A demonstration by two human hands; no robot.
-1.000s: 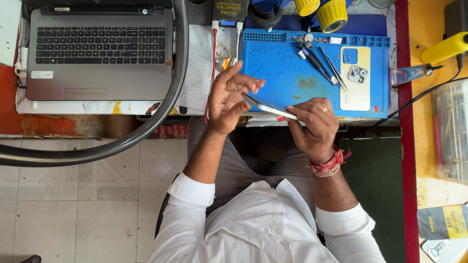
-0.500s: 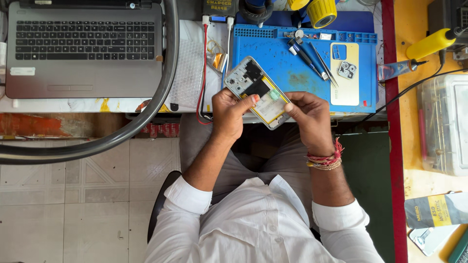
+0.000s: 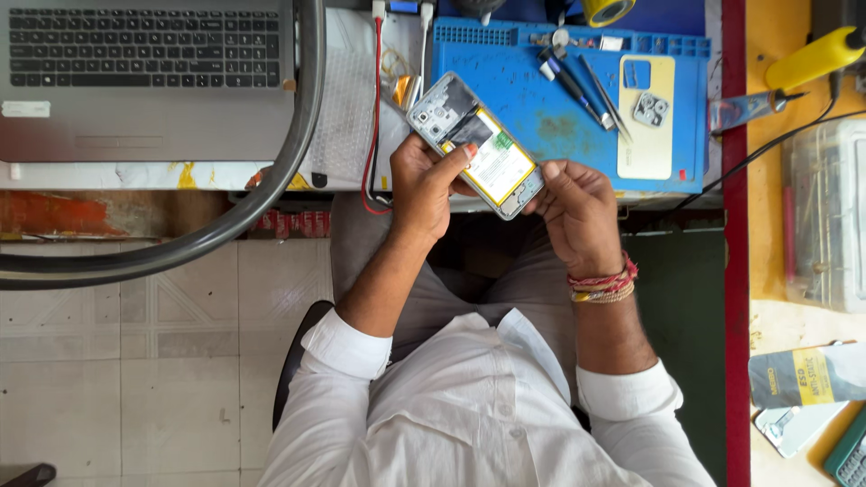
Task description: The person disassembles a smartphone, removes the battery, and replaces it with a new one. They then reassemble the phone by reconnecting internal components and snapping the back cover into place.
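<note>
Both forearms rise from the lap to the bench edge, elbows bent, white cuffs rolled back. The left hand [image 3: 431, 185] is closed round the left edge of the opened phone [image 3: 476, 144], thumb laid across its yellow battery. The right hand [image 3: 577, 207] curls against the phone's lower end, fingers wrapped beneath. The phone sits tilted, just above the bench edge, over the corner of the blue mat [image 3: 541, 117].

Left on the bench lies a grey laptop [image 3: 144, 81], with a dark hoop [image 3: 271, 180] arcing over it. On the mat lie a yellow back cover [image 3: 646, 135] and tweezers [image 3: 606, 99]. Below, pale floor tiles [image 3: 135, 361].
</note>
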